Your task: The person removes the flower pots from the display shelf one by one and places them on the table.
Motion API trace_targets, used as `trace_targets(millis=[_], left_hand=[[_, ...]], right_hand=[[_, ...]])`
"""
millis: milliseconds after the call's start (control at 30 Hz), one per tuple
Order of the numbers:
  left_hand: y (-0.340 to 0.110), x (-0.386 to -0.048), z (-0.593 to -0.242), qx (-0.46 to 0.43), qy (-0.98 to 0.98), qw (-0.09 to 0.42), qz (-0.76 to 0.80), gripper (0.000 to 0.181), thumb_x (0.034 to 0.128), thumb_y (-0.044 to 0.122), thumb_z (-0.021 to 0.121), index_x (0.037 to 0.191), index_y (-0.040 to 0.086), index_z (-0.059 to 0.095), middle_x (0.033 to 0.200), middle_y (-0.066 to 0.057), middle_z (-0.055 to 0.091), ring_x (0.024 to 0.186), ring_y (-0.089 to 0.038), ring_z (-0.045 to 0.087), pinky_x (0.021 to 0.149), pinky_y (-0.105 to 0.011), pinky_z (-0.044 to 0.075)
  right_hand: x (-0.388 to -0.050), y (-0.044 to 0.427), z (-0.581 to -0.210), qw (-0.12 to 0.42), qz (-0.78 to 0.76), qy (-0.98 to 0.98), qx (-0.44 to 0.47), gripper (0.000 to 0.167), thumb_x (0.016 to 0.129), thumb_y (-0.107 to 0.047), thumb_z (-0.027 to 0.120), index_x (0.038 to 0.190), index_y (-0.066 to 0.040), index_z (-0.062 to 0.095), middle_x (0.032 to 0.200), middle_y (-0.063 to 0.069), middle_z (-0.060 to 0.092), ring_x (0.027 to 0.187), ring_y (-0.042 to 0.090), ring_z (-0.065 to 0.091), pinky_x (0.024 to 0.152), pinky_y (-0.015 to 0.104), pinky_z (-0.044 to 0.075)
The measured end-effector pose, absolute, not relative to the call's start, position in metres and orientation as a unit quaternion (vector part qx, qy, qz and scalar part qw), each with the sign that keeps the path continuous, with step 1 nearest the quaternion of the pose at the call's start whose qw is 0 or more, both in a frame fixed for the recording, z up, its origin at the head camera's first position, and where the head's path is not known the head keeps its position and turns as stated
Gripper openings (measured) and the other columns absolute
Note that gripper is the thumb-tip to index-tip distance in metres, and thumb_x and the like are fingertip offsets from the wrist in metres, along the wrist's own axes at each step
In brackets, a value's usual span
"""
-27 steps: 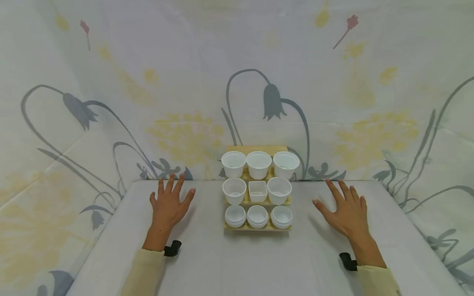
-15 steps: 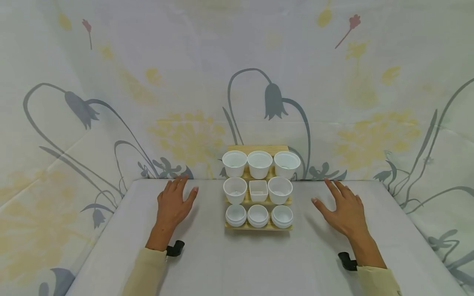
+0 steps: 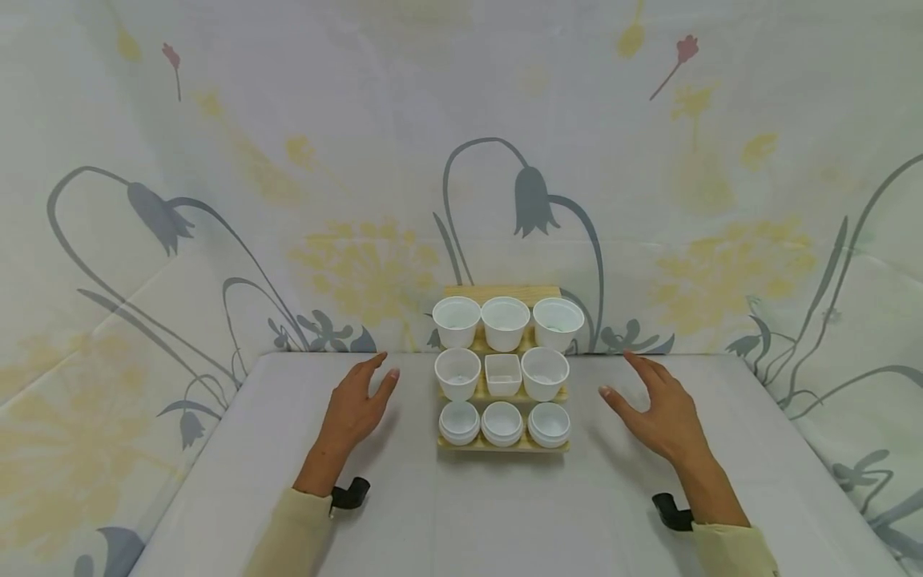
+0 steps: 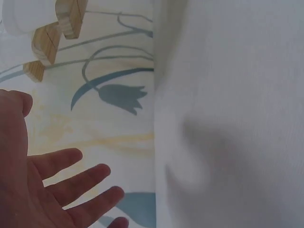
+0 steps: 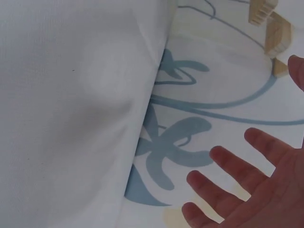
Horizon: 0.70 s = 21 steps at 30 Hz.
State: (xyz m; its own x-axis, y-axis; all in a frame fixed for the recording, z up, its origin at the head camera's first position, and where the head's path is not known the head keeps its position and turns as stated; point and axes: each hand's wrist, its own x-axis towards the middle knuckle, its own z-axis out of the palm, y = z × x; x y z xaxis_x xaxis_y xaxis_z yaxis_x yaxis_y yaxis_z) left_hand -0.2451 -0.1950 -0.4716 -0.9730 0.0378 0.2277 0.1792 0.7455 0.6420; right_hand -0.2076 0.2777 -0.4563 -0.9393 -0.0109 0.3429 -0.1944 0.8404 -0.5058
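A stepped wooden rack (image 3: 502, 293) stands near the back of the table, bearing three rows of small white containers. Round white cups (image 3: 457, 314) fill the top row. In the middle row a square white cup (image 3: 502, 375) sits between two round ones, and low round white pots (image 3: 502, 423) line the bottom row. My left hand (image 3: 355, 410) hovers left of the rack, palm turned inward, holding nothing. To the rack's right, my right hand (image 3: 665, 417) is likewise apart from it, with thumb and fingers spread. Both wrist views show extended fingers (image 4: 85, 187) touching nothing.
A white cloth covers the table (image 3: 497, 521). Behind it hangs a flower-printed curtain (image 3: 375, 160), which also runs along both sides. Black wrist-worn pieces (image 3: 351, 494) stick out near both sleeves. Wooden step ends (image 5: 278, 35) show in the right wrist view.
My left hand has moved right toward the rack and turned its palm inward. The right hand has shifted slightly left and turned inward too. The rack and cups stay put.
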Motion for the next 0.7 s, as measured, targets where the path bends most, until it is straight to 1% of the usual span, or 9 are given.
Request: trace_targets(millis=[100,233,433,500,600,700], left_hand=[[-0.191,-0.245,-0.474,-0.063,-0.916,0.100,-0.384,0.058,0.1116,0.048,0.052,0.155,0.010,0.053,0.153,-0.016,0.057,0.143,-0.038,0.052,0.116,-0.061,0.042],[-0.183,-0.242,-0.480,-0.064,-0.898,0.102,-0.422,0.051,0.1117,0.044,0.054,0.151,0.012,0.058,0.143,-0.012,0.066,0.134,-0.033,0.061,0.109,-0.056,0.050],[-0.173,-0.234,-0.486,-0.073,-0.878,0.096,-0.464,0.049,0.1121,0.043,0.054,0.148,0.010,0.061,0.132,-0.011,0.072,0.119,-0.030,0.070,0.099,-0.051,0.058],[-0.171,-0.233,-0.487,-0.073,-0.866,0.084,-0.487,0.049,0.1124,0.044,0.053,0.146,0.009,0.062,0.128,-0.010,0.073,0.114,-0.028,0.072,0.095,-0.049,0.060],[-0.169,-0.233,-0.490,-0.071,-0.846,0.055,-0.526,0.048,0.1132,0.043,0.051,0.146,0.009,0.062,0.123,-0.010,0.075,0.108,-0.025,0.074,0.089,-0.045,0.062],[-0.167,-0.233,-0.493,-0.077,-0.825,0.025,-0.559,0.049,0.1140,0.041,0.050,0.146,0.006,0.061,0.120,-0.012,0.075,0.104,-0.027,0.075,0.088,-0.044,0.063]], right_hand=[[-0.206,0.275,-0.455,0.167,0.281,-0.943,0.057,0.077,0.100,-0.051,0.070,0.160,-0.009,0.046,0.157,0.030,0.045,0.139,0.057,0.044,0.104,0.079,0.038],[-0.203,0.271,-0.450,0.176,0.286,-0.940,0.065,0.074,0.100,-0.050,0.071,0.156,-0.007,0.050,0.155,0.029,0.048,0.137,0.056,0.046,0.104,0.077,0.039],[-0.199,0.262,-0.442,0.196,0.294,-0.932,0.085,0.067,0.099,-0.046,0.073,0.150,-0.005,0.056,0.150,0.025,0.054,0.135,0.053,0.050,0.105,0.073,0.041],[-0.198,0.259,-0.440,0.198,0.294,-0.931,0.087,0.066,0.099,-0.046,0.074,0.148,-0.005,0.058,0.150,0.023,0.055,0.136,0.051,0.050,0.106,0.072,0.041],[-0.195,0.255,-0.434,0.184,0.291,-0.935,0.085,0.066,0.099,-0.048,0.073,0.146,-0.005,0.059,0.150,0.022,0.056,0.138,0.049,0.050,0.107,0.071,0.041],[-0.192,0.251,-0.428,0.168,0.292,-0.938,0.080,0.067,0.099,-0.050,0.073,0.146,-0.004,0.059,0.149,0.021,0.057,0.138,0.047,0.051,0.108,0.070,0.043]])
